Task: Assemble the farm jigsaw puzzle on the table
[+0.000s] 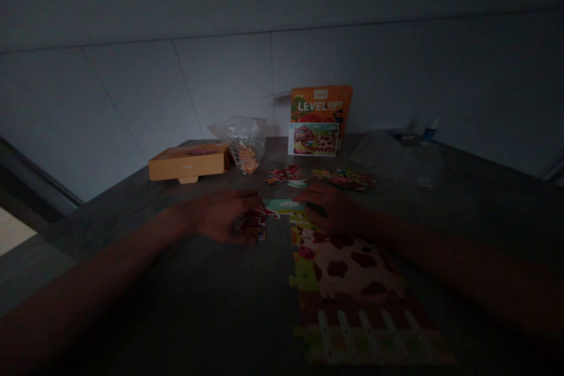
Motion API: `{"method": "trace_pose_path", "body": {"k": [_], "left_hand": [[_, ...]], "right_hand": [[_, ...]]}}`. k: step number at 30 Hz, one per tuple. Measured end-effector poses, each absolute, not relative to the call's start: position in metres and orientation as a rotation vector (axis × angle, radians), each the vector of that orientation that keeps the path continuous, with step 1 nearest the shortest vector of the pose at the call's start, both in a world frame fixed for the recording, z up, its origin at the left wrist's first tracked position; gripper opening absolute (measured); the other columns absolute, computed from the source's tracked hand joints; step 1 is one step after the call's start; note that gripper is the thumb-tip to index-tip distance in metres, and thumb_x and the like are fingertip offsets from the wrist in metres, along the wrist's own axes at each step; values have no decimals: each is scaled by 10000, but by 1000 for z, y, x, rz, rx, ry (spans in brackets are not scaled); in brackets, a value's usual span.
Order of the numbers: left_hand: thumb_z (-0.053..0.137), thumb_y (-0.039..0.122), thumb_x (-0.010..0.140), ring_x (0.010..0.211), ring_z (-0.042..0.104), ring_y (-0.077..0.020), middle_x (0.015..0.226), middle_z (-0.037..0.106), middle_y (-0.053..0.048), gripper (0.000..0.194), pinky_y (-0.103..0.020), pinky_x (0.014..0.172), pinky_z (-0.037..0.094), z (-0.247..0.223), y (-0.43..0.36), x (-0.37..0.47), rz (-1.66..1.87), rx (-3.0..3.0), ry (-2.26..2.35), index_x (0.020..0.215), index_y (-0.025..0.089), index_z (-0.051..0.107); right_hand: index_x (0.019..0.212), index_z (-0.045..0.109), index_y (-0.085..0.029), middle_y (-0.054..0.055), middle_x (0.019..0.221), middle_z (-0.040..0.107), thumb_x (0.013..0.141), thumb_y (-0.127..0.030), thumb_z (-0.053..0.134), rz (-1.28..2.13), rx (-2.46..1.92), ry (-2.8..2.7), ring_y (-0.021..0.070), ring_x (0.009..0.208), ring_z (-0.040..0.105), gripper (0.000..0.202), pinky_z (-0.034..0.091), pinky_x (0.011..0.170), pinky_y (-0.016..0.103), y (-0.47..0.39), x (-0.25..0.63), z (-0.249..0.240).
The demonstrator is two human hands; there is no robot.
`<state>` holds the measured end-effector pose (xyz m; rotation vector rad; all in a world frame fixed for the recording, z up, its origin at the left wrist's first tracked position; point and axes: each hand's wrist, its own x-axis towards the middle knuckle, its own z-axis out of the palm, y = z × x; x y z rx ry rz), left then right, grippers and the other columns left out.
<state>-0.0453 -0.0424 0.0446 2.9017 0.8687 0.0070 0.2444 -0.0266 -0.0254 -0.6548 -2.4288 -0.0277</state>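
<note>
the cow puzzle (pixel 352 270) lies flat on the table (pixel 189 317), nearer the right side, with a sky strip (pixel 281 205) along its far edge. i judge it thin, light card: stiff piece by piece, likely to bend or part at the seams if lifted whole. i'd slide it with flat fingers, or pinch a single piece by its edges, sparing the knobs. the left hand (pixel 227 215) curls over the barn pieces (pixel 256 226); from my feed i can't tell whether it pinches them or merely touches. the right hand (pixel 328 205) is bent over the strip's right end and the puzzle's top, its grip too dark for me to tell. beyond are a red pile (pixel 285 175) and a green pile (pixel 346 178) of loose pieces. farther back, the picture card (pixel 313 140) leans before an upright orange box (pixel 322 103), with a clear bag (pixel 242 144) and low carton (pixel 188 163) to the left.
</note>
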Motion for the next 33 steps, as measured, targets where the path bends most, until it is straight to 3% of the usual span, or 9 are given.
{"method": "trace_pose_path", "body": {"k": [4, 11, 24, 33], "left_hand": [[712, 492, 776, 794, 612, -208, 965, 607, -54, 428, -301, 673, 463, 43, -37, -50, -27, 2919, 879, 1054, 175, 636], [654, 431, 852, 732, 598, -157, 925, 599, -43, 296, -263, 657, 472, 38, -39, -44, 46, 2850, 800, 996, 172, 649], [644, 328, 873, 911, 604, -190, 1086, 587, -85, 299, -304, 806, 524, 18, -43, -29, 319, 2914, 574, 1123, 170, 597], [559, 315, 921, 950, 589, -205, 1078, 575, -96, 270, -336, 849, 522, 8, -46, -16, 412, 2899, 543, 1139, 163, 605]], "right_hand": [[1148, 646, -156, 111, 1038, 681, 853, -118, 505, -31, -646, -2434, 205, 934, 620, 330, 516, 832, 360, -26, 245, -26], [1135, 651, -142, 120, 1034, 675, 857, -128, 501, -35, -659, -2440, 215, 931, 618, 316, 513, 827, 374, -26, 245, -25], [1147, 639, -155, 113, 1043, 669, 857, -123, 513, -47, -650, -2438, 213, 933, 619, 317, 517, 829, 367, -25, 245, -27], [1154, 639, -171, 103, 1028, 670, 856, -130, 509, -36, -672, -2440, 206, 926, 619, 328, 517, 825, 363, -25, 244, -27]]}}
